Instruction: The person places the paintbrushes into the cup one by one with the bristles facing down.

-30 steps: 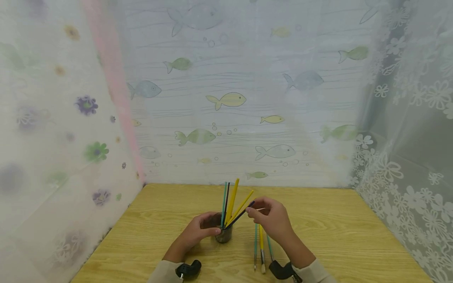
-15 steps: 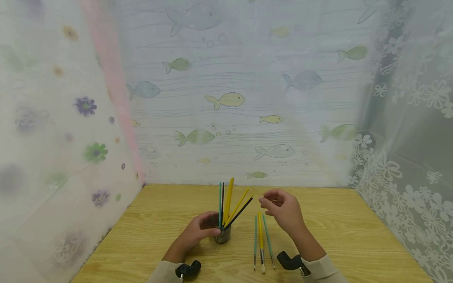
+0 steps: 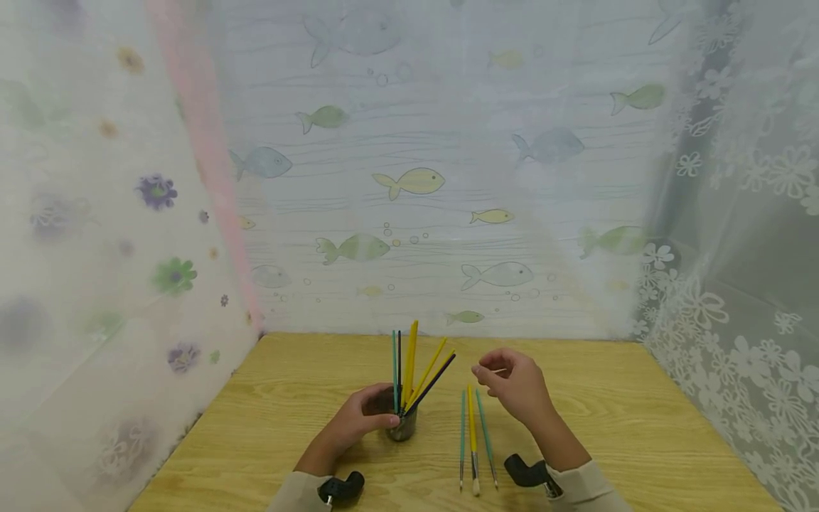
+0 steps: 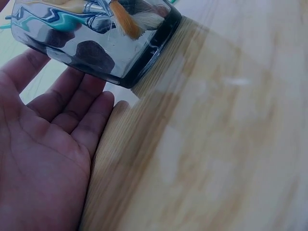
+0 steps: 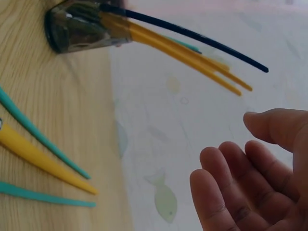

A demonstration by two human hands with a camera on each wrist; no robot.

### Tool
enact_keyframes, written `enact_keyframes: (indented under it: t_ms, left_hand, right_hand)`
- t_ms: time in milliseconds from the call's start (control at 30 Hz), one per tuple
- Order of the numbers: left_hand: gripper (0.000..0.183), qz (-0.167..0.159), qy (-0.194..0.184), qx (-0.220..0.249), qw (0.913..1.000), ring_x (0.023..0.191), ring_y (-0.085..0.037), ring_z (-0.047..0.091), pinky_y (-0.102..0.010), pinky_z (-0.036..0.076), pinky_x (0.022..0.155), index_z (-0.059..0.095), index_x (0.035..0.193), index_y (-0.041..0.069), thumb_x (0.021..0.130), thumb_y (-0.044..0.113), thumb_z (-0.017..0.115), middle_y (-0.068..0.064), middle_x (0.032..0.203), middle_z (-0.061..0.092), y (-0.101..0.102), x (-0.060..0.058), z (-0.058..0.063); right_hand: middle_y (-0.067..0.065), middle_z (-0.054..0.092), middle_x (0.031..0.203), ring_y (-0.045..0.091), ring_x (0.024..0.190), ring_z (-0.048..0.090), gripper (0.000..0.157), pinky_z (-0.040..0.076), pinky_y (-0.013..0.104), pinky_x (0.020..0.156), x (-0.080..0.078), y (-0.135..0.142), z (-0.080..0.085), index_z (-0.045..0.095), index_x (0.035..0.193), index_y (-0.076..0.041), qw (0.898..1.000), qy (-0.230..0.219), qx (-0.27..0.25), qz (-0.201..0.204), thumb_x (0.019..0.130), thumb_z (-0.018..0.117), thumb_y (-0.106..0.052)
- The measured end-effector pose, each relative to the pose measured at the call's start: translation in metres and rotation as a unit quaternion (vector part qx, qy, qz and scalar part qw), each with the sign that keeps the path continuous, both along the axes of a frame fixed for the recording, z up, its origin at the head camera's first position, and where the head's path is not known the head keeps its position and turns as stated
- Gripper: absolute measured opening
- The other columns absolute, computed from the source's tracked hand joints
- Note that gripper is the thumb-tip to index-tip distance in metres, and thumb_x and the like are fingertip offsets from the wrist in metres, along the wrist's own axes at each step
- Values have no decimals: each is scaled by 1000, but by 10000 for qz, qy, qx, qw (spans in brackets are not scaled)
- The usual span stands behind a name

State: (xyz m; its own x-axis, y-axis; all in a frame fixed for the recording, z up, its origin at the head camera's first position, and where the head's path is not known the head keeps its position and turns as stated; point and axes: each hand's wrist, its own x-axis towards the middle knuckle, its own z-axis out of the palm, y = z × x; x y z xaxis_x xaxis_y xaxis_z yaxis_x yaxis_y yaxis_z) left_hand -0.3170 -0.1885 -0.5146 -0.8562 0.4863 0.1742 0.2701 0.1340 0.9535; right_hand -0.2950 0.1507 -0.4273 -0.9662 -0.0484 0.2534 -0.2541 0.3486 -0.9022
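My left hand (image 3: 354, 421) grips a smoky clear glass (image 3: 402, 429) upright on the table, thumb at its near rim. Several paintbrushes stand in it, handles up: teal, dark and yellow ones. A dark blue brush (image 3: 438, 377) leans furthest right. Through the glass wall, the left wrist view shows an orange-and-white bristle head (image 4: 126, 20) near the bottom. My right hand (image 3: 517, 387) hovers right of the glass with nothing in it, fingers loosely bent and thumb apart from them. In the right wrist view, the handle ends of the yellow brushes (image 5: 192, 60) point towards its thumb.
Three paintbrushes lie side by side on the wooden table (image 3: 608, 427), bristles towards me: a yellow brush (image 3: 473, 427) between a left teal brush (image 3: 462, 437) and a right teal brush (image 3: 486, 437). A fish-patterned curtain (image 3: 422, 235) hangs behind the table; flowered sheets flank it.
My right hand has let go of the dark blue brush, now leaning in the glass, and moved back to the right. The brushes in the glass have shifted slightly left. My left hand keeps its grip.
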Motion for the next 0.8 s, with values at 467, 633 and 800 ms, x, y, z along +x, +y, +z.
enact_keyframes:
  t_ms: [467, 633, 800]
  left_hand:
    - [56, 120, -159, 67, 9998, 119, -20, 64, -28, 54, 98, 51, 148, 7, 97, 16, 73, -16, 135, 64, 1, -1, 1]
    - [56, -16, -171, 221, 9996, 117, -19, 65, -30, 55, 97, 49, 148, 3, 98, 14, 72, -19, 134, 64, 1, -1, 2]
    - [57, -42, -154, 195, 9997, 117, -20, 65, -28, 55, 96, 48, 149, 2, 99, 15, 71, -22, 135, 62, 0, 0, 1]
  right_hand:
    - [9, 71, 104, 20, 86, 71, 20, 63, 36, 69, -11, 14, -17, 72, 104, -7, 9976, -443, 475, -232, 94, 78, -23]
    - [12, 71, 104, 28, 89, 73, 24, 63, 37, 71, -13, 19, -24, 70, 108, -3, 9958, -777, 392, -292, 94, 78, -21]
    - [14, 70, 102, 28, 89, 73, 30, 63, 38, 73, -15, 23, -29, 68, 112, 2, 9939, -1003, 301, -353, 94, 77, -21]
